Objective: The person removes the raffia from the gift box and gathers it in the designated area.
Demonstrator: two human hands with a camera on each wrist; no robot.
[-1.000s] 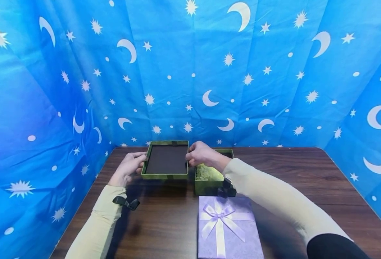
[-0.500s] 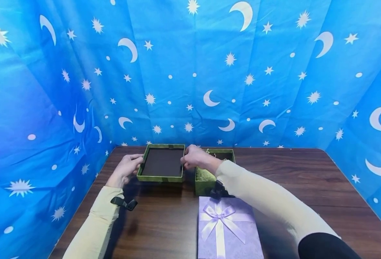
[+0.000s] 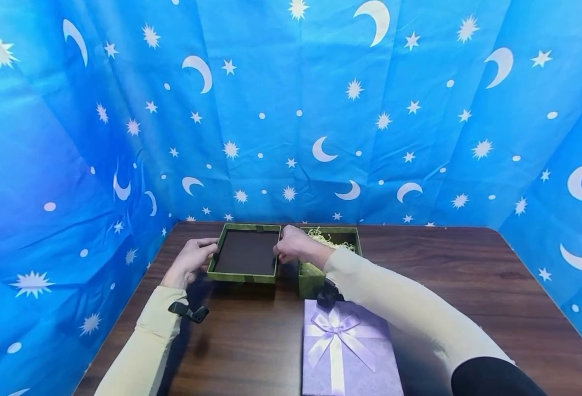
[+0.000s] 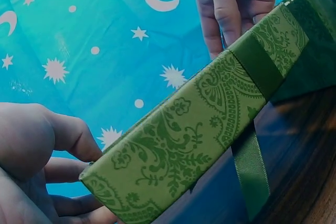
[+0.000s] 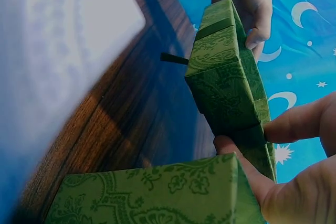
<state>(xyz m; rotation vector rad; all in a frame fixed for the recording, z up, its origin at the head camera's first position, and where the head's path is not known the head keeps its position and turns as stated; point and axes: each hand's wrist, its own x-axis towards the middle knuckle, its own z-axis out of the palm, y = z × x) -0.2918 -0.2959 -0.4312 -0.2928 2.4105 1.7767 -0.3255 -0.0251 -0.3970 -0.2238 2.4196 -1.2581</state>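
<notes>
Between my two hands is a green patterned box lid (image 3: 248, 252), turned so its dark brown inside faces up. My left hand (image 3: 190, 263) pinches its left side, thumb over the rim and fingers beneath. At the opposite side my right hand (image 3: 298, 243) pinches the rim between thumb and finger. A green ribbon end (image 4: 252, 171) dangles below the lid in the left wrist view, and the lid hangs close over the table. Just right of it stands the matching green box (image 3: 311, 286), uncovered, with pale yellow shredded paper (image 3: 322, 237) inside; my right forearm hides part of it.
A lilac gift box (image 3: 360, 363) with a satin bow (image 3: 337, 324) lies in front of the green box, near the front edge. All stand on a dark wood table (image 3: 444, 280). Blue cloth (image 3: 251, 99) with moons and stars closes off the back and sides.
Both hands have carried the lid a little to the left and lower, nearer to me. More of the shredded paper in the green box shows as the right arm shifts left.
</notes>
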